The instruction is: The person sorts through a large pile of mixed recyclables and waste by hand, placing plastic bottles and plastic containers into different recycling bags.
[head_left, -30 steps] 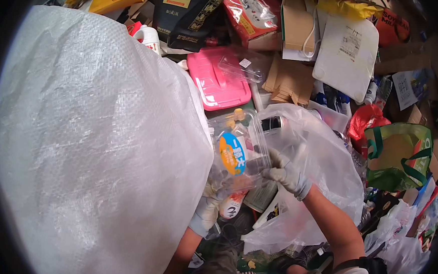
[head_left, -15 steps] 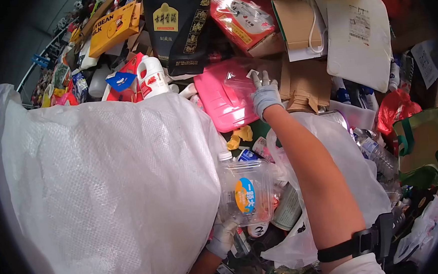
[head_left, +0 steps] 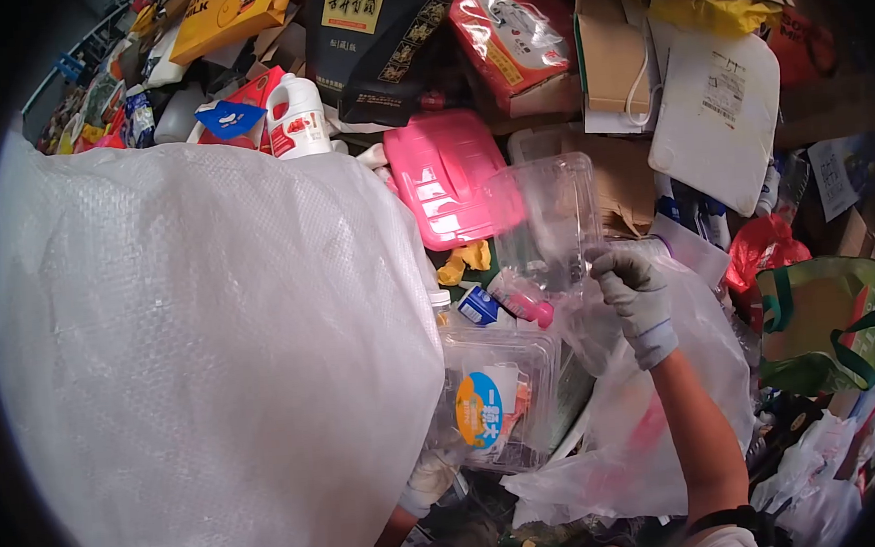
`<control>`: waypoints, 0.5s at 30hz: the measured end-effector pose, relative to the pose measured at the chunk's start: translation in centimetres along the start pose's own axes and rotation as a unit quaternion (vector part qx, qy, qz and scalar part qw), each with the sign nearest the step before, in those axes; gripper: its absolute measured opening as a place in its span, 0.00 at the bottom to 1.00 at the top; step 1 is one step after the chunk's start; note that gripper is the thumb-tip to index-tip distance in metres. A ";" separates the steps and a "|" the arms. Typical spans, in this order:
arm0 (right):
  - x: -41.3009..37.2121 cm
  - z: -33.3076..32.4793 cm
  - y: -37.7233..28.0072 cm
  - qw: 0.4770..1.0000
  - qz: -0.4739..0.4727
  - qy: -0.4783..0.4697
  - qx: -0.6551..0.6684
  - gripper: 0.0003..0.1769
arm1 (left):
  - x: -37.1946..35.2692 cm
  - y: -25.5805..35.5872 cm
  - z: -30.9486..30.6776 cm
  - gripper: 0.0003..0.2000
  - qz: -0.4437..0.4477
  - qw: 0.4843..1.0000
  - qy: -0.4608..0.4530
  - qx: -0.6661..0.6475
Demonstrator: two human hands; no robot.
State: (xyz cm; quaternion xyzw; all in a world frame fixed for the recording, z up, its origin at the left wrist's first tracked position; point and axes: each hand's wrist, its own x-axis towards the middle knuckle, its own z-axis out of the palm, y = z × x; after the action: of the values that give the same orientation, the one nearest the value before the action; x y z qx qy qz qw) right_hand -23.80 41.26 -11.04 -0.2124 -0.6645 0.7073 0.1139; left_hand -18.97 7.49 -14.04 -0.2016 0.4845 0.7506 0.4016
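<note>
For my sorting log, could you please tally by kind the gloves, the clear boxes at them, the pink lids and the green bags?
Gloves: 2
Clear boxes: 2
Pink lid: 1
Green bag: 1
Total: 6

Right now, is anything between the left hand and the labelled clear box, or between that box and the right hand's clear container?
Nothing visible separates the left hand from the labelled box. Between that box and the clear container in the right hand, a blue carton and pink bottle show there.
</note>
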 end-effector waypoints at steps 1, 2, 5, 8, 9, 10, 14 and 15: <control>-2.7 -0.5 -1.2 0.998 0.034 -0.037 0.027 0.06 | 0.1 -0.3 0.3 0.31 0.005 1.000 -0.013 -0.006; -5.3 -0.9 -2.1 0.993 0.075 -0.081 0.039 0.06 | 0.2 -0.3 0.7 0.31 0.010 0.999 -0.028 -0.012; -13.0 -1.3 -2.2 0.967 0.177 -0.163 0.080 0.07 | 0.6 -0.5 2.4 0.32 0.000 0.995 -0.094 -0.043; -18.3 -1.0 -4.4 0.971 0.206 -0.103 0.069 0.06 | -1.4 -0.7 3.7 0.32 -0.046 0.980 -0.173 -0.084; -19.4 -1.3 -5.1 0.967 0.226 -0.085 0.077 0.06 | -2.4 -0.7 4.0 0.32 -0.064 0.973 -0.197 -0.101; -20.8 -1.4 -5.8 0.962 0.249 -0.068 0.088 0.07 | -3.5 -0.7 4.4 0.33 -0.074 0.967 -0.211 -0.120; -26.2 -0.7 -7.8 0.958 0.241 -0.063 0.141 0.09 | -7.8 -0.7 5.6 0.33 -0.064 0.950 -0.246 -0.183; -26.3 -1.2 -7.3 0.965 0.238 -0.067 0.091 0.17 | -8.4 -0.4 5.9 0.33 -0.041 0.952 -0.251 -0.170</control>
State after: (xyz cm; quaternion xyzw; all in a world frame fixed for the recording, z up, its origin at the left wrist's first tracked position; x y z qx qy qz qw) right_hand -0.88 31.33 0.04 -0.3046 -0.5337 0.7845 -0.0835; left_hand -13.13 9.46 -5.84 -0.0919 0.2244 0.8310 0.5006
